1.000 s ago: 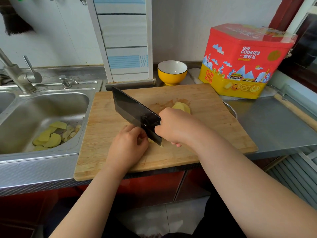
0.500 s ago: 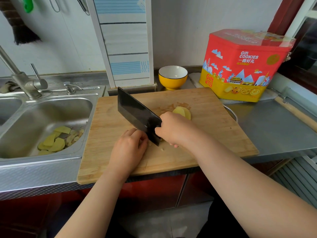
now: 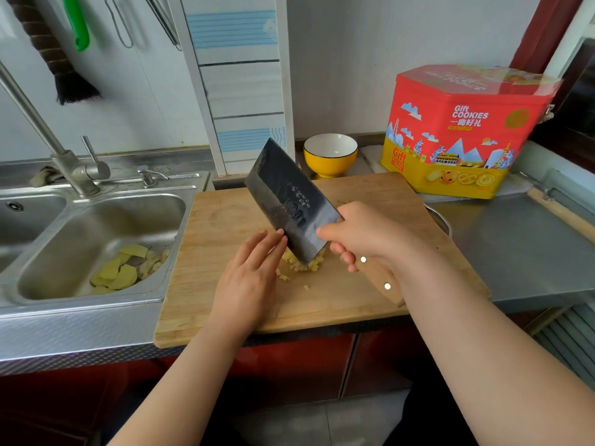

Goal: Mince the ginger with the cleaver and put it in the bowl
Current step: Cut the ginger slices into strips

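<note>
At the grip: right hand (image 3: 360,235) curled round the pale wooden riveted handle of the dark rectangular steel cleaver (image 3: 291,201), forefinger laid along the blade's flank.
Cleaver lie: blade tilted, its heel corner down in the ginger and its far tip raised toward the back wall; the long axis runs from near-right to far-left.
Left hand: left hand (image 3: 248,278), fingers straight and together, fingertips touching the blade's left face; it holds nothing.
Ginger: heap of small yellow ginger dice (image 3: 301,263) on the board, directly under the blade's low corner, between the 2 hands; a few stray bits lie just nearer the camera.
Nearer hand: both are close; the left fingertips sit just beside the heap, the right hand above and to its right.
Board: rectangular bamboo cutting board (image 3: 370,300) bridging sink edge and counter.
Bowl: round yellow bowl with white inside (image 3: 330,154), upright beyond the board's far edge, well apart from the heap and apparently empty.
In the way: likely only the raised blade itself lies between heap and bowl.
Around: red and yellow cookie tin (image 3: 463,130) right of the bowl; steel sink (image 3: 96,226) to the left with pale peelings (image 3: 122,268) in it.
</note>
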A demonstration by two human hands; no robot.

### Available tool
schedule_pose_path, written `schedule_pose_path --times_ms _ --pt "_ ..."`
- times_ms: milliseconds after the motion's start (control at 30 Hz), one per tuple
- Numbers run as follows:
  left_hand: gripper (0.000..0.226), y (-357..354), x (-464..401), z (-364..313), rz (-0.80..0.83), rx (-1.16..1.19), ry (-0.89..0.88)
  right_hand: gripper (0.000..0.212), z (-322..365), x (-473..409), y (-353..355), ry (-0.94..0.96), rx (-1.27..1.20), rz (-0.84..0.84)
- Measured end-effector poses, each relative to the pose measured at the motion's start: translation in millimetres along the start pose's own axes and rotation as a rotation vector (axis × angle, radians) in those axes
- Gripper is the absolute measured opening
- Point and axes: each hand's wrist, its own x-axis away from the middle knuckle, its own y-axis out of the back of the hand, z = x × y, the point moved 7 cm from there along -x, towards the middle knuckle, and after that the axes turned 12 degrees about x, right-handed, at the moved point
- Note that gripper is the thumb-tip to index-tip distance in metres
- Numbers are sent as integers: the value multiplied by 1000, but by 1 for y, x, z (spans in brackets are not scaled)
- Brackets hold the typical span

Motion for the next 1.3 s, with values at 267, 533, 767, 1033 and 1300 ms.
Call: schedule_pose_path --times_ms 267,533,767,1033,1300 --pt "32 6 -3 -10 -78 24 -34 16 -12 2 25 0 -99 -65" --pt "28 21 -16 -16 -184 59 -74 13 -13 1 33 -1 -123 -59" --pt "27 4 -15 -7 -35 -76 -74 6 -17 -2 40 -8 -200 -46" --pt "9 48 -26 19 -313 274 284 10 -25 -7 48 20 104 24" --pt "36 82 -140 25 -197 313 348 11 -17 8 26 97 496 30"
